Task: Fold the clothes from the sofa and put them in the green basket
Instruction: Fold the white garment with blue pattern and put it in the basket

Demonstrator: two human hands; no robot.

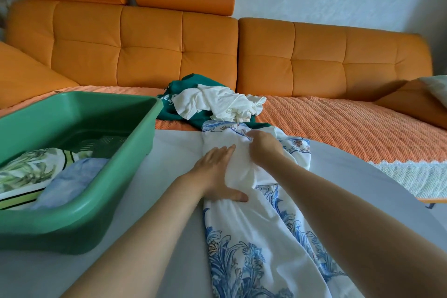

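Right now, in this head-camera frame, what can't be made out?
Head view only.
1. Right hand: fingers hidden behind its own back, so its grip on the floral garment is unclear.
2. Floral garment: lower end cut off by the bottom edge.
3. Green basket: left end cut off by the frame; near wall hides part of the folded clothes.
4. Green garment: lettering mostly covered by the white cloth.

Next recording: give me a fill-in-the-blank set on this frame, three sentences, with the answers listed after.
The printed garment pressed by the left hand bears a pattern mainly in ____.
The green basket stands to that garment's ____.
On the sofa, the crumpled white cloth lies on top of a dark garment coloured ____.
Missing words: blue; left; green.
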